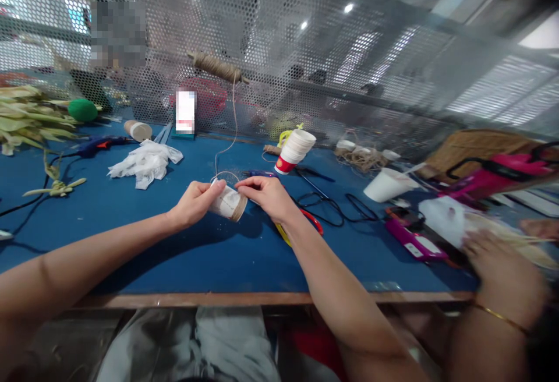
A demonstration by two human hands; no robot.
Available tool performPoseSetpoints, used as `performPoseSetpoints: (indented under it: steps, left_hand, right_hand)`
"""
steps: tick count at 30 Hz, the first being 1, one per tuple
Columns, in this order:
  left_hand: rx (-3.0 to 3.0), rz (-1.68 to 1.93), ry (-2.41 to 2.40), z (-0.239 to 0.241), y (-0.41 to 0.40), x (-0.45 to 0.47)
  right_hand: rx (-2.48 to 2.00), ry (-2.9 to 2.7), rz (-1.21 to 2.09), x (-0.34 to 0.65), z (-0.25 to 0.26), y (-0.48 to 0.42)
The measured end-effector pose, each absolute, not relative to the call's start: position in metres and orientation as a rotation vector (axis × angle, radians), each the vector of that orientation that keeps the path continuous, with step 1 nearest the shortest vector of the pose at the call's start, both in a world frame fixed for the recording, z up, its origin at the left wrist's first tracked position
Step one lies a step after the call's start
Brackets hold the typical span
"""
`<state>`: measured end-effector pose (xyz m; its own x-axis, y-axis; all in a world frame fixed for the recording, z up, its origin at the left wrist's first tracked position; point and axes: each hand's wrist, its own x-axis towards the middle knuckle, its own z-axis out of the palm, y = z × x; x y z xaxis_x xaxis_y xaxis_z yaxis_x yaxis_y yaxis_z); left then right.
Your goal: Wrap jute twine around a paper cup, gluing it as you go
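My left hand and my right hand both grip a small paper cup lying on its side just above the blue table. Twine is wound round part of the cup. A thin strand of twine runs up from the cup to a twine spool hung on the mesh screen behind. Each hand has its fingers closed, left on the cup's rim end, right on the wrapped end.
A stack of paper cups, scissors, black cable, a white cloth, a glue gun and green leaves lie on the table. Another person's hand works at the right beside pink tools.
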<state>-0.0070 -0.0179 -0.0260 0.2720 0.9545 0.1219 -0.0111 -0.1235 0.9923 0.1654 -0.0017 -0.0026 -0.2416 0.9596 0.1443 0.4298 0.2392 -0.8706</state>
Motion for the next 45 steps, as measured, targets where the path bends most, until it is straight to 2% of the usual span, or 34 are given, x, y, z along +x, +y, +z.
performPoseSetpoints:
  steps: [9, 14, 16, 20, 25, 32, 45]
  left_hand:
    - [1.393, 1.161, 0.933, -0.027, -0.013, -0.009]
    - [1.496, 1.182, 0.948, -0.031, -0.009, -0.011]
    - [1.524, 1.171, 0.935, -0.033, -0.008, -0.011]
    - [1.343, 1.130, 0.841, -0.028, -0.006, -0.011]
    - [0.979, 0.916, 0.756, -0.019, -0.003, -0.012]
    - [1.167, 1.099, 0.840, -0.024, -0.007, -0.010]
    - [1.295, 1.101, 0.905, -0.026, -0.011, -0.009]
  right_hand:
    - [-1.283, -1.625, 0.976, 0.166, -0.003, 0.002]
    - [-1.251, -1.569, 1.332, 0.166, 0.007, -0.005]
    - [-1.236, -1.556, 1.374, 0.165, 0.008, -0.006]
    - [-1.236, -1.591, 1.304, 0.163, 0.004, -0.007]
    - [-1.219, -1.843, 1.049, 0.162, 0.000, -0.009]
    - [-1.212, -1.848, 0.999, 0.160, -0.002, -0.010]
    - [-1.288, -1.846, 0.929, 0.156, -0.004, -0.011]
